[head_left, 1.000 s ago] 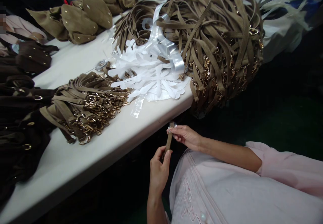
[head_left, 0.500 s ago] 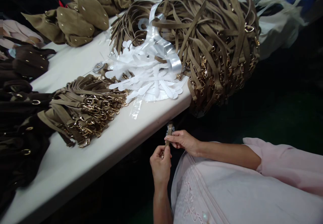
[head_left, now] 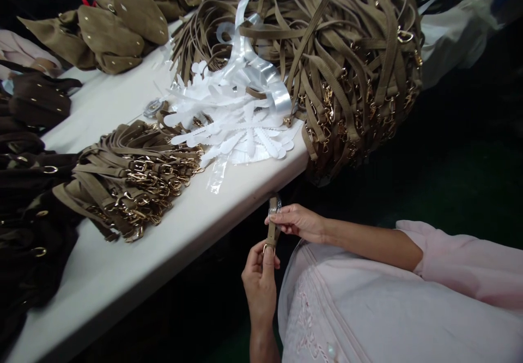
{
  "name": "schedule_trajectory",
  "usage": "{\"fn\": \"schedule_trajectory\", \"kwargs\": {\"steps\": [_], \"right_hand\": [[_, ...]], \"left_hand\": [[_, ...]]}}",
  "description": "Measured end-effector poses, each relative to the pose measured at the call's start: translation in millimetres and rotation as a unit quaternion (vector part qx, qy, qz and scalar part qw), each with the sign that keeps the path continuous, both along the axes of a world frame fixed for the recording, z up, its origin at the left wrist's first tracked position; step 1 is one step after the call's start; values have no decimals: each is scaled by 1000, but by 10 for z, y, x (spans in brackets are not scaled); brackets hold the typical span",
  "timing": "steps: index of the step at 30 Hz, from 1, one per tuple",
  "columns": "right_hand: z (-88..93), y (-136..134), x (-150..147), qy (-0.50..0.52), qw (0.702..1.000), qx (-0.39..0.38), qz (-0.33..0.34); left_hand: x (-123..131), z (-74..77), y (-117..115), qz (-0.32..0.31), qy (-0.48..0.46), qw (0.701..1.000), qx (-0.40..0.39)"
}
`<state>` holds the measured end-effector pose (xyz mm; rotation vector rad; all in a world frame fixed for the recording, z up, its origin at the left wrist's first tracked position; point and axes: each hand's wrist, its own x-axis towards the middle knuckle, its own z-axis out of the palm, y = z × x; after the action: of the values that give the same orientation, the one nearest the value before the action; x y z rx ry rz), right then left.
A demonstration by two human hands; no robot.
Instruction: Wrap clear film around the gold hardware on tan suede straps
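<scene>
A short olive-brown strap (head_left: 272, 233) with a gold-coloured metal fitting is stretched between my two hands, just off the table's edge. My right hand (head_left: 300, 222), reaching in from the right, pinches the strap's upper part, where clear plastic film (head_left: 278, 205) is wrapped around it. Below it, my left hand (head_left: 261, 278) grips the lower end by the fitting, thumb on top. Nearby on the white table (head_left: 245, 199) lies a bundle of short straps (head_left: 134, 172) with gold buckles and clasps. White paper-like strips (head_left: 245, 128) are piled beside it.
A large heap of long straps (head_left: 347, 58) with gold clips overhangs the table edge. Olive bags (head_left: 122, 25) stand at the back and dark brown bags (head_left: 36, 188) at the left. Shiny clear ribbon (head_left: 265, 74) lies over the strips. Another person's pink sleeve (head_left: 24, 49) shows far left.
My left hand has slid slightly down, away from my right hand, so more of the strap and its metal fitting shows. The view has shifted a little.
</scene>
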<state>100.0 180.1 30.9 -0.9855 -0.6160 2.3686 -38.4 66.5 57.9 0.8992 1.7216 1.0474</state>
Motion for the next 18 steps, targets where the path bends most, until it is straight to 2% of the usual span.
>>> {"fn": "schedule_trajectory", "kwargs": {"steps": [3,7,13,15,18], "right_hand": [[-9,-11,-10,8,1000,7,26],[-34,-56,-43,1,1000,26,16],[-107,-81,-64,-50,997,55,11],[-127,-77,-57,-63,995,66,25],[-144,-70,-26,-90,990,92,65]], "left_hand": [[-14,66,1,27,9,1000,-4],[-12,111,92,32,43,998,-17],[31,13,160,11,141,990,-12],[23,-25,172,13,125,992,-5],[-43,-68,174,5,1,1000,-8]]}}
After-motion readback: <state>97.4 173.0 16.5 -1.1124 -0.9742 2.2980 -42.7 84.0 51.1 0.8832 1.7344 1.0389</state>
